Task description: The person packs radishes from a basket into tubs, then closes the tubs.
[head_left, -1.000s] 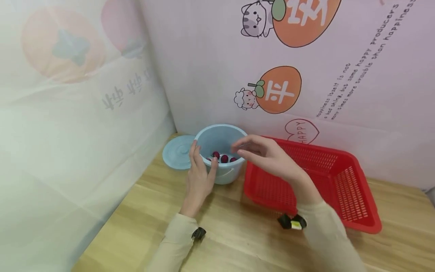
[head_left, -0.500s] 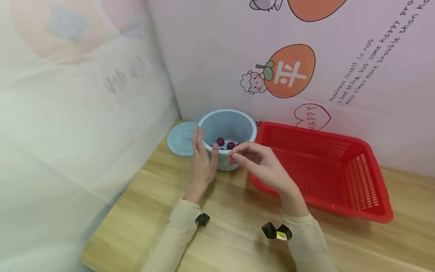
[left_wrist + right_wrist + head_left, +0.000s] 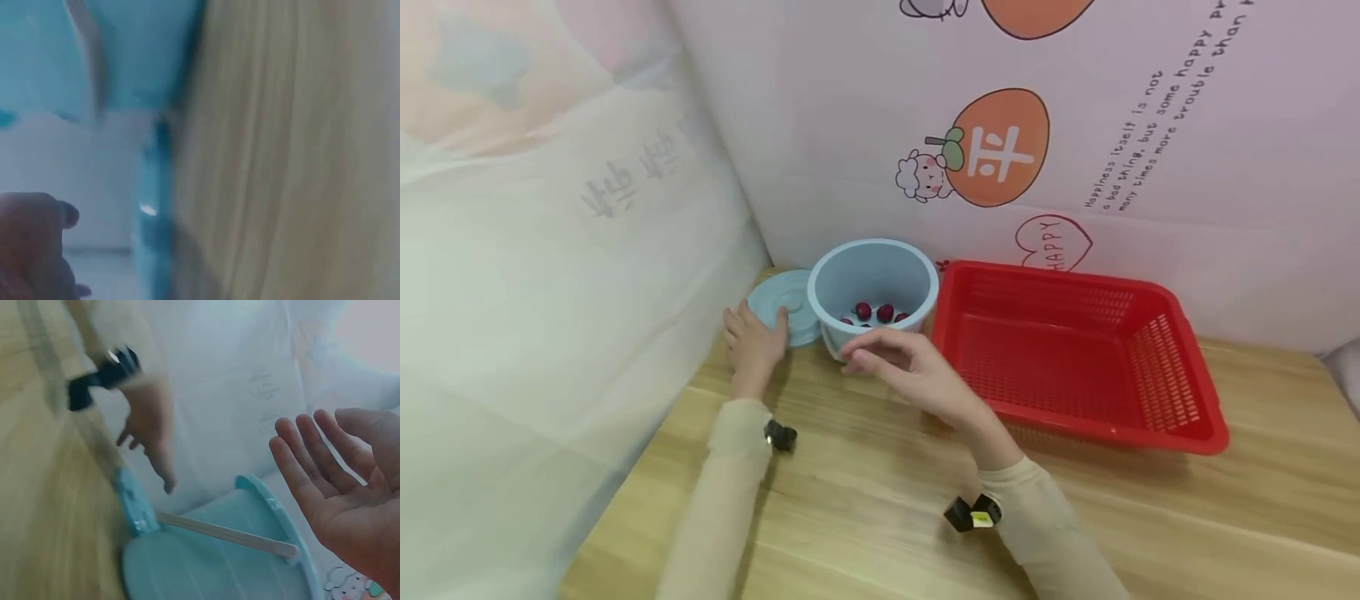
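My left hand (image 3: 754, 343) reaches over the near left edge of the light blue lid (image 3: 790, 297), fingers spread; the left wrist view is blurred and shows the thumb side above the lid. The lid lies flat on the table, just left of the light blue bucket (image 3: 874, 254). Inside the bucket are several dark red cherries (image 3: 885, 313). In front of the bucket's near rim hovers my right hand (image 3: 913, 371), holding nothing. The right wrist view shows its fingers (image 3: 300, 469) loosely bent, near the bucket's white handle (image 3: 228, 534).
A red perforated basket (image 3: 1078, 435) stands to the right of the bucket. The wooden table (image 3: 850, 483) runs along a printed cloth (image 3: 842, 108) at the back. Another white cloth (image 3: 550, 333) hangs along the table's left edge.
My left hand has left the bucket's rim and moved left to the lid. My right hand has drawn back from over the bucket's opening to its near side. The head view has shifted.
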Tool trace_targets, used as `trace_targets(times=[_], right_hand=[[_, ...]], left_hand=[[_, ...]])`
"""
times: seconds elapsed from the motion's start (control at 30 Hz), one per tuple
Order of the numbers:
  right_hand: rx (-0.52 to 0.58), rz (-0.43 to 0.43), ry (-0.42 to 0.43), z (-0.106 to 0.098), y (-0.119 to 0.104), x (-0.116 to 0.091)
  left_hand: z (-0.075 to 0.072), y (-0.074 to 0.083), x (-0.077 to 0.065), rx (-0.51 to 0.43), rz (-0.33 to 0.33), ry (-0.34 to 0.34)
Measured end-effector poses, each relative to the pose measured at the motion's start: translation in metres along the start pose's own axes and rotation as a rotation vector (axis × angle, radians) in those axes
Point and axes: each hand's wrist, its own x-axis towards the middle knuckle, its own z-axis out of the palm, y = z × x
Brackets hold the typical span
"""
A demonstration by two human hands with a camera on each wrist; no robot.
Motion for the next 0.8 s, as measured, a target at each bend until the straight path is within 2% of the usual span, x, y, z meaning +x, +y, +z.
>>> trace_targets(times=[0.07,0.13,0.23,0.3,0.4,0.53,0.63,0.8], right_hand=[[-0.063,0.018,-0.029,0.005,0.007,0.0],[-0.137,0.054,-0.072,0.011,0.013,0.001],[-0.204,0.115,-0.147,0.02,0.024,0.001],[-0.22,0.145,-0.191,0.024,0.029,0.002],[-0.232,0.174,-0.228,0.029,0.039,0.006],[-0.255,0.21,-0.224,0.029,0.052,0.006],[-0.278,0.254,-0.217,0.025,0.059,0.001],[-0.355,0.313,-0.222,0.02,0.063,-0.01]], left_hand=[[0.007,-0.004,0.019,0.077,-0.023,-0.112],[0.014,-0.008,0.033,0.135,-0.016,-0.17],[0.02,-0.014,0.043,0.188,0.012,-0.188],[0.016,-0.016,0.041,0.201,0.035,-0.172],[-0.004,-0.023,0.032,0.198,0.023,-0.178],[-0.028,-0.036,0.012,0.251,-0.014,-0.256],[-0.039,-0.044,-0.01,0.313,0.0,-0.312],[-0.049,-0.041,-0.055,0.388,0.061,-0.403]])
